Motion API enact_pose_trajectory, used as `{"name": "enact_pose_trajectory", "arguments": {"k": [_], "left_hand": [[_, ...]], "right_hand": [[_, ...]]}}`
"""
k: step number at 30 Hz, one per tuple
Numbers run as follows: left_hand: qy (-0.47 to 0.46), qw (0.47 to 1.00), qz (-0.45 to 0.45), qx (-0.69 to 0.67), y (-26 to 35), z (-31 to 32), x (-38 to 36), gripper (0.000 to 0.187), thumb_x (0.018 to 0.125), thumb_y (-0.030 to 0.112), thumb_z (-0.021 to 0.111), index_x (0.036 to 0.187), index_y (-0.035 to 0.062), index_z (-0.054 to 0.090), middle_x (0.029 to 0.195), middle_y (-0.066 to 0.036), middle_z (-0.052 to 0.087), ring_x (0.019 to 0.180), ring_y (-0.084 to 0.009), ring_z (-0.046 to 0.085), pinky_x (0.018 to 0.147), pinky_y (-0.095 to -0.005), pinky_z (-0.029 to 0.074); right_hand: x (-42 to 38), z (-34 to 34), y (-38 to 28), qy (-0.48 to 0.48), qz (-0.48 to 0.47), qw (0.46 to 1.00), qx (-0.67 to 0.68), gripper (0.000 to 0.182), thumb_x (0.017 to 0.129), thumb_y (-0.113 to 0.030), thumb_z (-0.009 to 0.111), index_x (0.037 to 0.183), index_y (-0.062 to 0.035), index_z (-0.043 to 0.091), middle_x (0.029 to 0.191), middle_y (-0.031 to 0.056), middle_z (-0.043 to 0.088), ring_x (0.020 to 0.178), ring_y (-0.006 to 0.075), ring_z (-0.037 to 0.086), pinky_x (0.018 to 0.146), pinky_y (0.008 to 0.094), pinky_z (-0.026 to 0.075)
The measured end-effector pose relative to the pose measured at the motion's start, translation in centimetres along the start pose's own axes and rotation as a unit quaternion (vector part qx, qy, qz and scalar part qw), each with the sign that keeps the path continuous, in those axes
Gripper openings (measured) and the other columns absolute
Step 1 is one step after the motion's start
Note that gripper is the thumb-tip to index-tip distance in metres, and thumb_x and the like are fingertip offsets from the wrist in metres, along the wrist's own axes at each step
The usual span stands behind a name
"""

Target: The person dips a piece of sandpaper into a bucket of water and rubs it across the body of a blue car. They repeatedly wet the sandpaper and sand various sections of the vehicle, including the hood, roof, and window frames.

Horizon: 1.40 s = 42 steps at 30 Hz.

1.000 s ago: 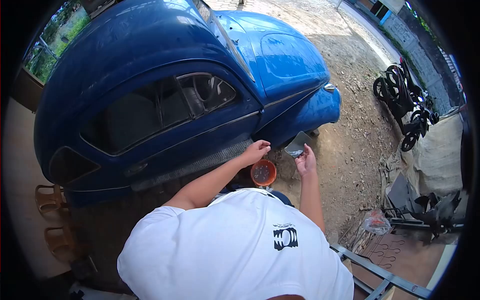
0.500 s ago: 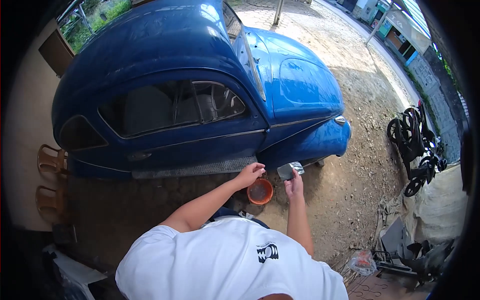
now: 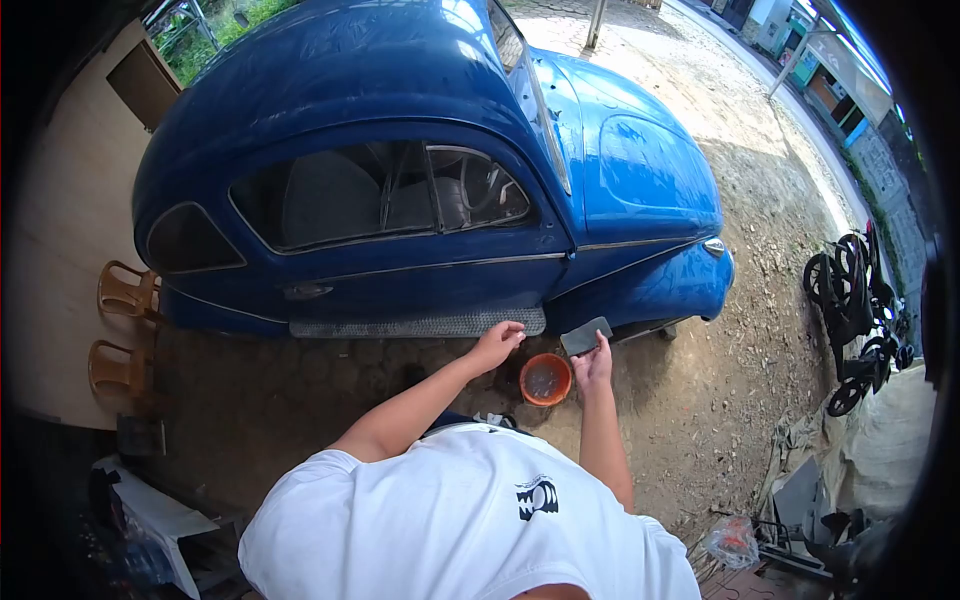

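Note:
My right hand (image 3: 596,366) grips a flat, dark grey rectangular piece (image 3: 585,336) by its right side, above and right of an orange bucket. The bucket (image 3: 545,381) stands on the ground and holds cloudy liquid. To the left of the piece is my left hand (image 3: 498,344), palm side hidden, with its fingers curled together near the car's running board; whatever they hold, if anything, cannot be made out. Beyond both hands stands the blue car (image 3: 420,285), its ribbed running board (image 3: 420,324) nearest to me.
Two orange-brown chairs (image 3: 125,290) stand by the left wall. Motorcycles (image 3: 850,310) are parked at the right. A clear plastic bag (image 3: 733,542) and dark parts lie at the lower right. The ground is stony dirt.
The view has shifted, so the car and bucket appear farther right. The piece in my right hand has turned and now looks dark instead of shiny. My left hand remains curled.

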<state>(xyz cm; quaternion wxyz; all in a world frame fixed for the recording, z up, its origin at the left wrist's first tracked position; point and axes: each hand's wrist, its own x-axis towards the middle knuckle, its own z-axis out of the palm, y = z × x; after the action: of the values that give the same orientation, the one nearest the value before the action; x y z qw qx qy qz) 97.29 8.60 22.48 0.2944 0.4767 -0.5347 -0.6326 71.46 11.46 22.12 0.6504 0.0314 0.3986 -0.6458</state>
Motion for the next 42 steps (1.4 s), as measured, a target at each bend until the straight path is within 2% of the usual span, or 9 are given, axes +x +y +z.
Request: {"name": "enact_pose_trajectory", "arguments": {"k": [13,18,22,25,27,29,31,36,42], "left_hand": [[0.013,0.999,-0.022,-0.027,-0.2,-15.2,4.9,0.033,0.110,0.026,0.054,0.137,0.0064,0.059,0.132,-0.006,0.070,0.108,-0.0128,0.068,0.085,-0.0276,0.050],[-0.036,0.991,0.045,0.124,-0.1,-15.8,9.3,0.042,0.107,0.024,0.058,0.144,0.0039,0.057,0.146,-0.013,0.061,0.135,-0.0264,0.057,0.113,-0.0402,0.043],[-0.092,0.876,0.236,0.410,2.2,-14.6,13.6,0.045,0.103,0.022,0.060,0.144,0.0026,0.057,0.156,-0.019,0.050,0.152,-0.0331,0.039,0.126,-0.0487,0.027],[-0.094,0.716,0.306,0.621,2.6,-14.2,17.8,0.059,0.097,0.021,0.065,0.152,0.0044,0.049,0.167,-0.016,0.037,0.160,-0.0305,0.023,0.130,-0.0499,0.014],[-0.069,0.623,0.301,0.719,2.0,-14.6,19.4,0.070,0.094,0.022,0.067,0.158,0.0053,0.043,0.171,-0.014,0.030,0.161,-0.0291,0.020,0.131,-0.0491,0.012],[-0.071,0.544,0.294,0.782,0.4,-15.9,20.9,0.075,0.096,0.027,0.059,0.164,0.0070,0.033,0.174,-0.010,0.022,0.163,-0.0270,0.015,0.131,-0.0476,0.011],[-0.068,0.457,0.328,0.824,-0.8,-16.9,21.1,0.068,0.100,0.025,0.048,0.164,0.0070,0.033,0.175,-0.008,0.020,0.163,-0.0252,0.013,0.132,-0.0460,0.010],[-0.079,0.474,0.289,0.828,-2.9,-16.9,21.0,0.065,0.102,0.024,0.044,0.165,0.0092,0.032,0.175,-0.007,0.020,0.163,-0.0248,0.014,0.132,-0.0448,0.011],[-0.096,0.496,0.267,0.821,-3.3,-16.9,21.6,0.065,0.102,0.027,0.046,0.164,0.0100,0.034,0.174,-0.007,0.024,0.163,-0.0261,0.015,0.131,-0.0449,0.011]], "right_hand": [[9.2,12.5,9.8,0.088,-0.010,0.996,-0.003,0.041,0.110,-0.033,0.043,0.140,-0.0073,0.055,0.143,0.0109,0.062,0.134,0.0304,0.056,0.115,0.0524,0.041],[12.7,15.2,9.8,0.119,-0.033,0.991,0.045,0.044,0.110,-0.035,0.041,0.142,-0.0065,0.053,0.147,0.0128,0.059,0.136,0.0325,0.054,0.118,0.0518,0.038],[17.8,14.6,8.8,0.118,-0.068,0.988,0.075,0.047,0.107,-0.042,0.049,0.134,-0.0060,0.060,0.138,0.0114,0.066,0.133,0.0308,0.057,0.117,0.0512,0.037],[21.5,15.5,8.4,0.132,-0.124,0.982,0.045,0.080,0.104,-0.060,0.049,0.158,-0.0026,0.040,0.165,0.0138,0.041,0.154,0.0274,0.033,0.128,0.0450,0.015],[22.0,18.9,7.7,0.214,-0.116,0.969,0.048,0.076,0.109,-0.059,0.038,0.160,-0.0029,0.036,0.165,0.0087,0.042,0.153,0.0232,0.037,0.127,0.0409,0.021],[24.8,19.7,9.2,0.153,-0.196,0.968,-0.018,0.092,0.107,-0.071,0.024,0.168,-0.0036,0.009,0.177,0.0075,0.010,0.162,0.0211,0.011,0.130,0.0352,0.006],[27.9,19.9,9.9,0.254,-0.163,0.949,-0.087,0.092,0.108,-0.070,0.019,0.168,-0.0038,0.002,0.178,0.0078,-0.002,0.163,0.0210,0.001,0.130,0.0338,0.005],[26.7,22.1,12.4,0.289,-0.261,0.874,-0.290,0.076,0.114,-0.051,0.020,0.167,-0.0002,0.000,0.175,0.0213,-0.005,0.163,0.0336,-0.005,0.131,0.0422,0.001],[26.2,20.7,11.1,0.275,-0.281,0.853,-0.343,0.077,0.114,-0.050,0.020,0.166,0.0022,-0.002,0.175,0.0242,-0.003,0.162,0.0395,-0.004,0.130,0.0460,0.000]]}}
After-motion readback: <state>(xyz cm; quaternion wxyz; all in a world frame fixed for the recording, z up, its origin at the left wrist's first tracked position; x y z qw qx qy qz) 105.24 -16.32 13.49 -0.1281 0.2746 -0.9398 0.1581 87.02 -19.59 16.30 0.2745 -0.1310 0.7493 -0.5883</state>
